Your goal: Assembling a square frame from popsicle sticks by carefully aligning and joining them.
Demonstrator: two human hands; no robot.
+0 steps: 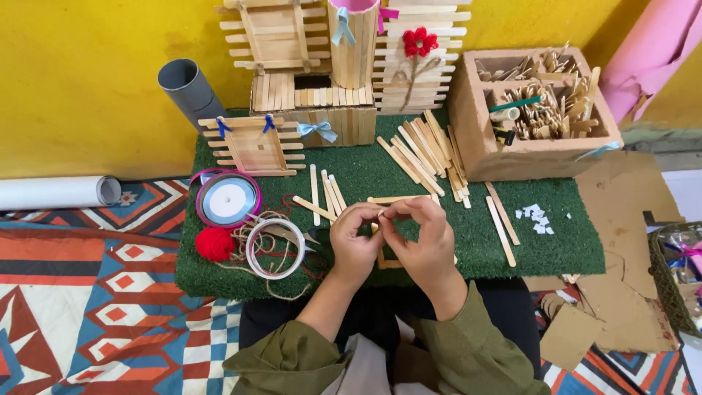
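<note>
My left hand (353,243) and my right hand (422,238) meet over the green turf mat (556,241), fingertips pinched together on something very small that I cannot make out. Under them lies a flat frame of wooden craft sticks (385,262), mostly hidden by the hands. Loose craft sticks (325,196) lie just beyond the hands, and a bigger pile of sticks (428,150) sits further back. Small white paper bits (536,217) are scattered to the right.
A ribbon spool (227,199), a clear tape ring (275,249), red yarn (215,243) and twine sit at the left. Stick-built models (336,66), a grey tube (186,88) and a cardboard box of scraps (537,110) line the back. Cardboard pieces (614,285) lie right.
</note>
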